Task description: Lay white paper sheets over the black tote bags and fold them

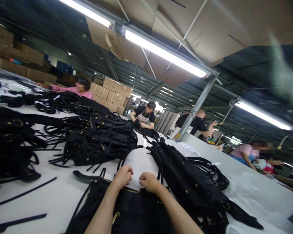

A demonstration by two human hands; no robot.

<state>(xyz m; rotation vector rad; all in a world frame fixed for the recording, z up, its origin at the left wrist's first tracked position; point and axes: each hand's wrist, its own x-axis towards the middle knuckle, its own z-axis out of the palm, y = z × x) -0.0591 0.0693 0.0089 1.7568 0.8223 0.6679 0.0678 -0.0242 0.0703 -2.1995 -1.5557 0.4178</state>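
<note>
The bag [139,209] is black, its zip pull [115,217] golden.

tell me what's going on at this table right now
A person has the left hand and the right hand curled at the top edge of a black bag, which lies on the near part of a white table. What each hand grips, if anything, is hard to tell. A pile of black bags lies to the left, and more black goods lie to the right. Farther along, a co-worker is handling a black item.
</note>
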